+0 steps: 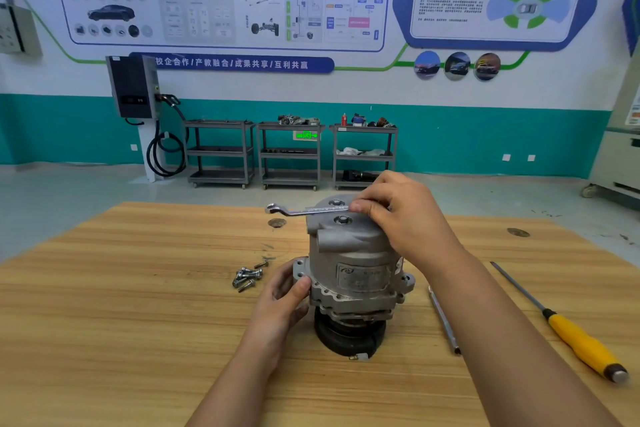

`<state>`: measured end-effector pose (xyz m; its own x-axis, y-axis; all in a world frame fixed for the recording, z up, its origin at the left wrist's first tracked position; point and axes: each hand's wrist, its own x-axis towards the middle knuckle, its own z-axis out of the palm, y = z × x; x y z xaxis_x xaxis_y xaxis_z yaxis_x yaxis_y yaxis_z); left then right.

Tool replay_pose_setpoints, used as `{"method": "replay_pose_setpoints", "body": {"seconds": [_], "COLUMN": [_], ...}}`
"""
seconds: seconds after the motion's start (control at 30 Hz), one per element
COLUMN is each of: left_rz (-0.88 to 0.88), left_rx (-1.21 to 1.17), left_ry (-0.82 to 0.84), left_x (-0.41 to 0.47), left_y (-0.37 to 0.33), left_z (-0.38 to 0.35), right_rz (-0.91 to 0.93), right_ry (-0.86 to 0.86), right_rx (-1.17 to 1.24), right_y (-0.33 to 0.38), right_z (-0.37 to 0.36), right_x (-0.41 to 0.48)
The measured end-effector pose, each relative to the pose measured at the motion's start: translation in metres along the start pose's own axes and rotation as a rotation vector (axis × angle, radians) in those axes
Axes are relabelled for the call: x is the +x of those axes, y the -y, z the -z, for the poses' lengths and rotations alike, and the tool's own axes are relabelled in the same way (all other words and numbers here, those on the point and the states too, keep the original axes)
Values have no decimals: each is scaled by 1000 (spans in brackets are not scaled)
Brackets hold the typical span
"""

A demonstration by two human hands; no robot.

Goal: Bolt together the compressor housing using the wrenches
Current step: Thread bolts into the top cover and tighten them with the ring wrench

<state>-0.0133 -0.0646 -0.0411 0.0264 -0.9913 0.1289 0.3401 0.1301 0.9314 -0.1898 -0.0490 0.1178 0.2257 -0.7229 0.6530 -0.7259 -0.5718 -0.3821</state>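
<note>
While the compressor [353, 274] stands upright in the middle of the tabletop [138, 322], the left hand [280, 298] holds its lower flange, fingers curled on the rim. The fingers of the right hand [398, 215] pinch a wrench [304, 210] lying across the compressor's top; bolts [247, 277] lie just left of it.

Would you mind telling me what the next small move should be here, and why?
Probably the left hand should leave the compressor housing and fetch one of the loose bolts lying beside it. The flange holes facing the camera look empty, and the wrench held by the right hand over the top has its open end free in the air.
</note>
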Motion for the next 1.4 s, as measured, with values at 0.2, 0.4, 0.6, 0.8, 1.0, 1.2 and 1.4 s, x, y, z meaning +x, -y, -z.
{"method": "replay_pose_setpoints", "body": {"seconds": [0.2, 0.4, 0.6, 0.8, 1.0, 1.2, 1.4], "left_rz": [1, -11, -22, -25, -34, -29, -25], "left_rx": [10, 14, 7, 34, 41, 23, 1], "left_ry": [9, 18, 21, 15, -10, -8, 6], "left_x": [-1, -1, -2, -2, -3, 0, -1], "left_y": [-1, -2, -1, -1, -1, -1, -1], "left_z": [0, -2, -1, -3, -2, -2, 0], "right_rz": [-171, -449, -688, -766, -517, -196, 50], "right_ry": [-28, -2, -16, -265, -695, -676, -504], "right_rx": [-209, 34, 372, 903, 1004, 614, 362], "right_y": [-1, -7, -22, -33, -16, 0, -2], "right_z": [-6, -7, -5, -13, -31, -42, -43], "right_x": [15, 17, 12, -6, -22, -52, -65]}}
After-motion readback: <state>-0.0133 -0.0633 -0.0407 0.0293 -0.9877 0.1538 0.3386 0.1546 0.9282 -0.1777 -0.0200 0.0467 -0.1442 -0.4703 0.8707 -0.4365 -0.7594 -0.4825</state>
